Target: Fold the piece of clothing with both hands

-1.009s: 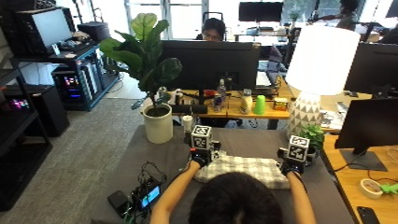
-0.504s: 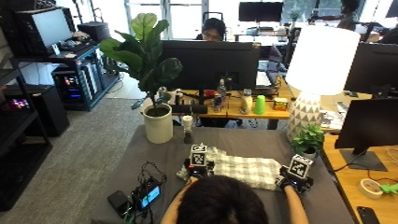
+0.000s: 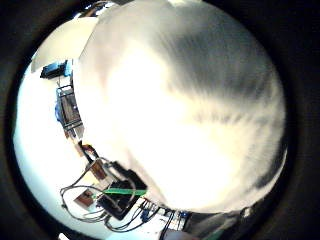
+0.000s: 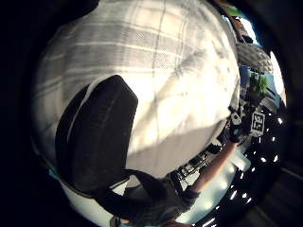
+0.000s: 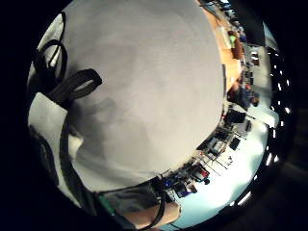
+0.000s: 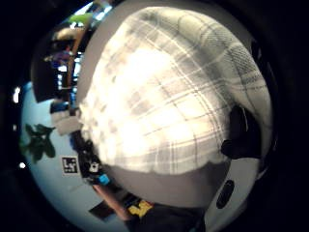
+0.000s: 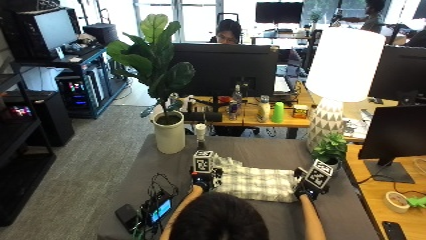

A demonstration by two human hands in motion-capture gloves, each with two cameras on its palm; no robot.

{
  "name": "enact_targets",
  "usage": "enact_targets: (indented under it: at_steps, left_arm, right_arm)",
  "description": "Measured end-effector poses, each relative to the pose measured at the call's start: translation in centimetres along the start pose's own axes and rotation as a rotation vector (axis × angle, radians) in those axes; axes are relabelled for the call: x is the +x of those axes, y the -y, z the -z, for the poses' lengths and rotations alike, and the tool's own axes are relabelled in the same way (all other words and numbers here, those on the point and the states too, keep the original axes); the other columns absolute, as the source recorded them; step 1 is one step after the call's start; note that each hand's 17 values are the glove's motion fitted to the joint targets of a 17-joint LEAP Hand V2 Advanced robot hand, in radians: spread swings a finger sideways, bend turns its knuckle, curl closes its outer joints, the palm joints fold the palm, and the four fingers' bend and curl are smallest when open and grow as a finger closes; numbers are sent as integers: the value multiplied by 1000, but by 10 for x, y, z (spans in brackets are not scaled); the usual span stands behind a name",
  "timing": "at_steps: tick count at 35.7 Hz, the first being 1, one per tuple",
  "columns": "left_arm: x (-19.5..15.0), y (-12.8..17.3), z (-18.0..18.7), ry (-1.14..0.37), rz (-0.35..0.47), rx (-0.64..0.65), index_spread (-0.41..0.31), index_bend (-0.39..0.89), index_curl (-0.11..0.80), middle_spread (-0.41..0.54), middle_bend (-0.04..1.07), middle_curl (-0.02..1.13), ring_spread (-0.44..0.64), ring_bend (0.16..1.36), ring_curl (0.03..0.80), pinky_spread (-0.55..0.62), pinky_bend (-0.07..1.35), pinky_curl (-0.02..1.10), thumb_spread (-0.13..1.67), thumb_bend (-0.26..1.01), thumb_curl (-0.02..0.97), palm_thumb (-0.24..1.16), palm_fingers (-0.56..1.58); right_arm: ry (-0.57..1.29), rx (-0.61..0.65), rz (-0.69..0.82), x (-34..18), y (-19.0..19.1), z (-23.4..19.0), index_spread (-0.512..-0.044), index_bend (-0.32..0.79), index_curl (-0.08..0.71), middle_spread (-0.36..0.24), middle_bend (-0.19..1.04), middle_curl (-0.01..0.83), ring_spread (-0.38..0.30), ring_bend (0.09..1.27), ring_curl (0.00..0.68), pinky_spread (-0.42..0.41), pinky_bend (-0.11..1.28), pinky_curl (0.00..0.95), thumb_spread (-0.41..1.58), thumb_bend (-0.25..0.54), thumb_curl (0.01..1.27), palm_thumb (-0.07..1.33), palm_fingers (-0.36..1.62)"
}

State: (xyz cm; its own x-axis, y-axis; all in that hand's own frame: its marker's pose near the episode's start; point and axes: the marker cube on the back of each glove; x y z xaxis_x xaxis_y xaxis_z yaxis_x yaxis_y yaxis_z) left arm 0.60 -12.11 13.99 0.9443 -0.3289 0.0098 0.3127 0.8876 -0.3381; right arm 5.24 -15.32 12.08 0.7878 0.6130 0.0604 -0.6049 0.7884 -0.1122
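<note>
A light plaid piece of clothing (image 7: 256, 182) lies flat on the grey table (image 7: 266, 150), just beyond the person's head. My left hand (image 7: 203, 180) is at its left end, and the left thumb (image 4: 94, 137) lies over the plaid cloth (image 4: 156, 71), pinching it. At the cloth's right end is my right hand (image 7: 307, 189). A dark right fingertip (image 6: 236, 140) sits at the hem of the cloth (image 6: 159, 106), holding it. The right little finger side view looks down on bare table (image 5: 144, 86).
A potted plant in a white pot (image 7: 168, 135) stands at the table's far left. A white lamp (image 7: 326, 120) and a small green plant (image 7: 331, 150) are at the far right. Black devices with cables (image 7: 156, 210) lie at the near left.
Both hands have drawn back toward the person, from the cloth's far side to its two ends. The cloth now lies wider and flatter between them.
</note>
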Motion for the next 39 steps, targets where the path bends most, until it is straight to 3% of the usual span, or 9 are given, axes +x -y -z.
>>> enact_targets:
  at_steps: [8, 13, 17, 24, 28, 31, 33, 37, 39]
  left_arm:
    - [-30, -11, 48, -318, -109, 216, -75, 174, 393, 83, 161, 289, 157, 556, 351, 310, 272, 347, 1238, -6, 265, 68, 262]
    - [-49, -19, 67, -434, -85, 253, -74, 167, 388, 73, 163, 288, 124, 568, 349, 254, 283, 350, 1269, -5, 254, 83, 333]
    - [-65, -32, 82, -518, -63, 258, -77, 169, 389, 70, 159, 288, 105, 570, 349, 223, 286, 355, 1284, -7, 244, 90, 359]
    - [-88, -45, 105, -644, -29, 379, -71, 174, 391, 71, 152, 288, 97, 565, 348, 200, 286, 358, 1307, -11, 229, 88, 374]
    - [-109, -57, 119, -668, 38, 532, -68, 175, 391, 74, 161, 290, 100, 559, 344, 194, 275, 356, 1315, -10, 222, 87, 388]
    - [-122, -63, 121, -677, 100, 542, -67, 175, 392, 75, 158, 290, 101, 557, 342, 190, 270, 354, 1319, -10, 218, 87, 396]
    - [-129, -50, 116, -719, 70, 508, -66, 173, 392, 76, 159, 289, 101, 552, 340, 190, 268, 354, 1321, -10, 215, 87, 402]
    - [-141, -32, 109, -762, 44, 470, -65, 172, 392, 77, 157, 289, 102, 545, 338, 188, 266, 355, 1319, -10, 210, 85, 408]
    - [-144, -33, 107, -773, 43, 471, -61, 171, 391, 81, 157, 289, 105, 546, 338, 187, 262, 354, 1317, -14, 206, 75, 413]
  right_arm:
    - [478, 166, 87, -50, 0, 78, -205, 147, 290, -127, 381, 504, -212, 682, 486, -262, 699, 460, 1052, 142, 505, 1075, 1256]
    - [487, 272, 193, -109, -28, 116, -204, 144, 304, -132, 385, 513, -221, 673, 484, -276, 710, 463, 921, 73, 527, 1053, 1240]
    - [425, 260, 338, -194, -42, 98, -209, 158, 320, -139, 389, 518, -225, 656, 481, -282, 701, 463, 770, 23, 559, 1049, 1238]
    - [328, 194, 562, -336, -151, 49, -214, 160, 343, -146, 389, 525, -230, 655, 481, -281, 695, 464, 592, -18, 608, 1069, 1254]
    - [276, 56, 673, -395, -201, 2, -216, 165, 358, -149, 399, 532, -234, 650, 483, -277, 684, 464, 506, -24, 631, 1071, 1253]
    - [355, -64, 821, -426, -227, -31, -214, 158, 365, -151, 401, 535, -235, 650, 484, -276, 684, 465, 459, -27, 645, 1070, 1251]
    - [391, -105, 854, -433, -235, -43, -212, 106, 352, -152, 410, 538, -232, 662, 488, -279, 691, 468, 433, -34, 653, 1058, 1208]
    - [524, -85, 903, -437, -237, -40, -208, 103, 338, -149, 405, 540, -232, 665, 489, -278, 697, 466, 421, -28, 664, 1041, 1194]
    - [596, -59, 919, -434, -235, -29, -196, 11, 299, -121, 347, 520, -209, 670, 486, -275, 756, 478, 550, -45, 649, 980, 1095]
